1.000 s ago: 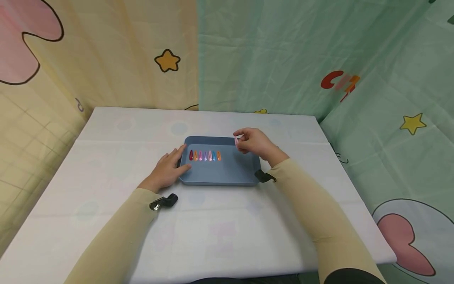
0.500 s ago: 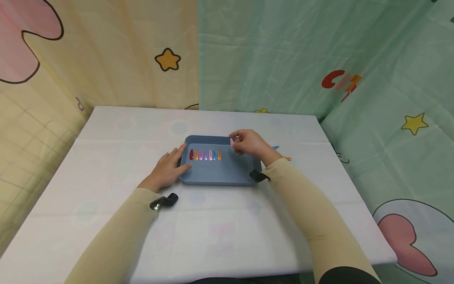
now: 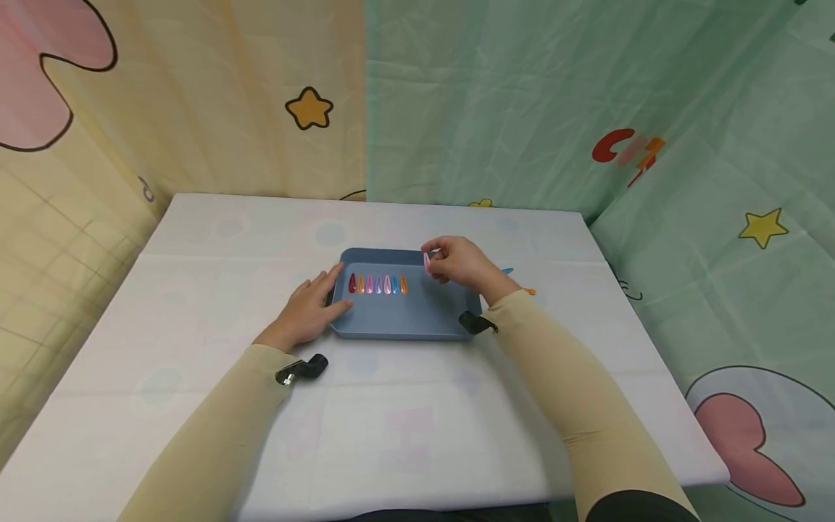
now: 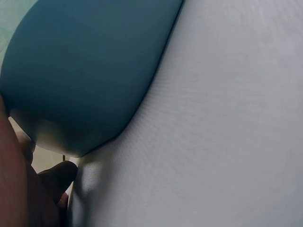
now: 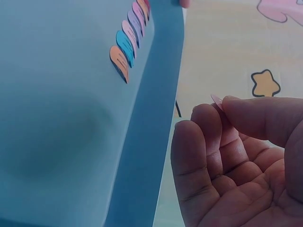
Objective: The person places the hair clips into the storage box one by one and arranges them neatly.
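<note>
A blue-grey tray (image 3: 391,326) lies on the white-covered table. Inside it a row of several snap hair clips (image 3: 378,285) in red, orange, pink, purple and blue stands side by side. My left hand (image 3: 312,310) rests on the tray's left edge with its fingers extended; the left wrist view shows the tray's outer wall (image 4: 90,71) beside that hand. Over the tray's far right part, my right hand (image 3: 459,264) pinches a pink hair clip (image 3: 427,262) between thumb and finger. In the right wrist view the clip's tip (image 5: 216,100) pokes out at the thumb.
Just right of the tray, partly behind the right forearm, lie a blue item (image 3: 507,270) and an orange item (image 3: 530,291), too small to make out fully. Patterned curtains (image 3: 554,109) hang behind the table (image 3: 404,406) and at its sides.
My right hand has moved slightly left with the pink hair clip, then stays nearly still. The blue and orange items beside the tray have come into view. The left hand has not moved.
</note>
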The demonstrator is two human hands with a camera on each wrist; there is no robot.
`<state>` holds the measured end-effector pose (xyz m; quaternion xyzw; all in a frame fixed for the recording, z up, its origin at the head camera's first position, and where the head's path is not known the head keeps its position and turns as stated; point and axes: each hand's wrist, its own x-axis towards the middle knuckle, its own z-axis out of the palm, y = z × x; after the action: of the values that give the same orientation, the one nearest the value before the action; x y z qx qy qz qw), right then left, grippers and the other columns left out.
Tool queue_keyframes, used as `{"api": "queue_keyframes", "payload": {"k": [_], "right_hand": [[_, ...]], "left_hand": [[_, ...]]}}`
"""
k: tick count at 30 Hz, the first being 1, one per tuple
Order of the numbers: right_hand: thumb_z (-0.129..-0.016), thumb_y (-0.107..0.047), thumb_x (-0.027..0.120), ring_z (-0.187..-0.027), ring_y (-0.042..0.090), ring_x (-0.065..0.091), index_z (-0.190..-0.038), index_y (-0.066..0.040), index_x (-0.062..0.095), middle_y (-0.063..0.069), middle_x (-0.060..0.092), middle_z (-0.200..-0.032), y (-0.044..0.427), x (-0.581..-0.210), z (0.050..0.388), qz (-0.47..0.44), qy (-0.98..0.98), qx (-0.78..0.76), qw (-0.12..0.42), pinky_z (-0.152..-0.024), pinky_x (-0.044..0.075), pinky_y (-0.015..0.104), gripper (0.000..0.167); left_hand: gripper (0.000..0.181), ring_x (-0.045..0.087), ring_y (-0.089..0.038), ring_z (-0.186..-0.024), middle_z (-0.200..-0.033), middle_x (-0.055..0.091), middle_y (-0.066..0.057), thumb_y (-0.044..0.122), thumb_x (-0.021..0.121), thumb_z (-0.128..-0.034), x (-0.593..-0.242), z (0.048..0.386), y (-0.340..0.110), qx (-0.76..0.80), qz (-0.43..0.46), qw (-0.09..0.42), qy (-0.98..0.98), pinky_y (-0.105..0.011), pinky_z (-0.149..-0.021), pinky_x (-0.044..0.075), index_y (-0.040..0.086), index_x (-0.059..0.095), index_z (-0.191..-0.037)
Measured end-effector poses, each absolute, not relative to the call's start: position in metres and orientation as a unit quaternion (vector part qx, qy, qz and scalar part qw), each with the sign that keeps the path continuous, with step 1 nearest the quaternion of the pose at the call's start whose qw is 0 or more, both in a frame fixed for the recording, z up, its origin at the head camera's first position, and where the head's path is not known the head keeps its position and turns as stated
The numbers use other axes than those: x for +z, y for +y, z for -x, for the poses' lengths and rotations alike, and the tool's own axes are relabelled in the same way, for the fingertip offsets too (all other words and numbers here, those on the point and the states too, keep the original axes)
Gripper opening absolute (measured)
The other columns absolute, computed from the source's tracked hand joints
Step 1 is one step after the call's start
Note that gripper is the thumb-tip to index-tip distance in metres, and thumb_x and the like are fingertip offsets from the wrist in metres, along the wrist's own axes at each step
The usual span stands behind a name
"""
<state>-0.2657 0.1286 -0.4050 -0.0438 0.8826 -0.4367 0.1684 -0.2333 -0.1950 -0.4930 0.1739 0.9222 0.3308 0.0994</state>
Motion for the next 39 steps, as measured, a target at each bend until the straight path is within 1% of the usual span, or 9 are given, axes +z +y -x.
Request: {"api": "queue_keyframes", "payload": {"k": [4,9,13,20,25,27,30,35,39], "right_hand": [[-0.102,-0.009,0.065,-0.092,0.030,0.068,-0.146,-0.006,0.060,0.014,0.072,-0.104,0.1296,-0.4063,0.2654,0.043,0.883,-0.436,0.168,-0.085,0.062,0.039,0.044],[-0.102,-0.007,0.064,-0.084,0.024,0.065,-0.146,-0.004,0.060,0.011,0.071,-0.096,0.1299,-0.4071,0.2640,0.050,0.877,-0.446,0.172,-0.090,0.062,0.048,0.044],[-0.102,-0.006,0.065,-0.083,0.024,0.065,-0.146,-0.004,0.060,0.009,0.070,-0.092,0.1292,-0.4062,0.2629,0.052,0.876,-0.448,0.171,-0.091,0.062,0.051,0.044],[-0.102,-0.007,0.065,-0.087,0.027,0.067,-0.146,-0.005,0.060,0.011,0.071,-0.096,0.1296,-0.4067,0.2631,0.046,0.878,-0.443,0.174,-0.093,0.062,0.051,0.044],[-0.102,-0.007,0.065,-0.091,0.030,0.067,-0.146,-0.006,0.060,0.018,0.072,-0.104,0.1300,-0.4061,0.2625,0.044,0.878,-0.445,0.174,-0.093,0.062,0.051,0.045],[-0.102,-0.007,0.065,-0.091,0.030,0.067,-0.146,-0.005,0.060,0.019,0.071,-0.105,0.1300,-0.4058,0.2628,0.043,0.876,-0.447,0.175,-0.095,0.062,0.052,0.045],[-0.102,-0.007,0.065,-0.088,0.027,0.066,-0.146,-0.005,0.060,0.017,0.071,-0.102,0.1299,-0.4059,0.2630,0.042,0.875,-0.449,0.176,-0.096,0.061,0.053,0.044],[-0.102,-0.009,0.066,-0.083,0.023,0.064,-0.145,-0.004,0.060,0.011,0.070,-0.093,0.1298,-0.4080,0.2631,0.048,0.875,-0.447,0.181,-0.090,0.062,0.048,0.044],[-0.103,-0.010,0.065,-0.083,0.022,0.065,-0.146,-0.004,0.060,0.015,0.071,-0.097,0.1299,-0.4104,0.2628,0.054,0.875,-0.444,0.185,-0.086,0.061,0.043,0.043]], "left_hand": [[0.086,0.012,-0.040,-0.164,-0.176,0.021,-0.015,0.051,0.056,-0.1052,-0.4942,0.2342,-0.1951,0.329,-0.174,0.098,0.923,-0.058,-0.134,0.001,0.020,0.011,-0.172],[0.086,0.012,-0.040,-0.165,-0.176,0.021,-0.015,0.052,0.056,-0.1050,-0.4947,0.2347,-0.1947,0.327,-0.172,0.099,0.924,-0.058,-0.134,0.001,0.021,0.011,-0.172],[0.086,0.012,-0.040,-0.165,-0.176,0.021,-0.015,0.051,0.056,-0.1050,-0.4941,0.2342,-0.1948,0.329,-0.171,0.100,0.923,-0.058,-0.134,0.001,0.021,0.011,-0.172],[0.086,0.011,-0.040,-0.165,-0.176,0.020,-0.015,0.052,0.056,-0.1053,-0.4939,0.2337,-0.1952,0.327,-0.170,0.101,0.924,-0.058,-0.134,0.001,0.021,0.011,-0.172],[0.086,0.011,-0.041,-0.164,-0.176,0.020,-0.015,0.051,0.056,-0.1055,-0.4936,0.2337,-0.1949,0.329,-0.173,0.100,0.923,-0.058,-0.134,0.000,0.020,0.011,-0.172],[0.086,0.012,-0.041,-0.164,-0.176,0.020,-0.015,0.051,0.056,-0.1055,-0.4936,0.2338,-0.1949,0.329,-0.173,0.100,0.923,-0.058,-0.134,0.000,0.020,0.011,-0.172],[0.086,0.012,-0.041,-0.164,-0.176,0.020,-0.015,0.052,0.056,-0.1055,-0.4938,0.2339,-0.1949,0.327,-0.172,0.100,0.924,-0.058,-0.134,0.000,0.020,0.011,-0.172],[0.086,0.012,-0.040,-0.165,-0.176,0.021,-0.015,0.051,0.056,-0.1054,-0.4941,0.2339,-0.1948,0.329,-0.172,0.099,0.923,-0.057,-0.134,0.001,0.021,0.011,-0.172],[0.086,0.011,-0.040,-0.165,-0.176,0.020,-0.015,0.051,0.056,-0.1056,-0.4941,0.2338,-0.1951,0.329,-0.173,0.098,0.923,-0.057,-0.134,0.001,0.020,0.011,-0.172]]}}
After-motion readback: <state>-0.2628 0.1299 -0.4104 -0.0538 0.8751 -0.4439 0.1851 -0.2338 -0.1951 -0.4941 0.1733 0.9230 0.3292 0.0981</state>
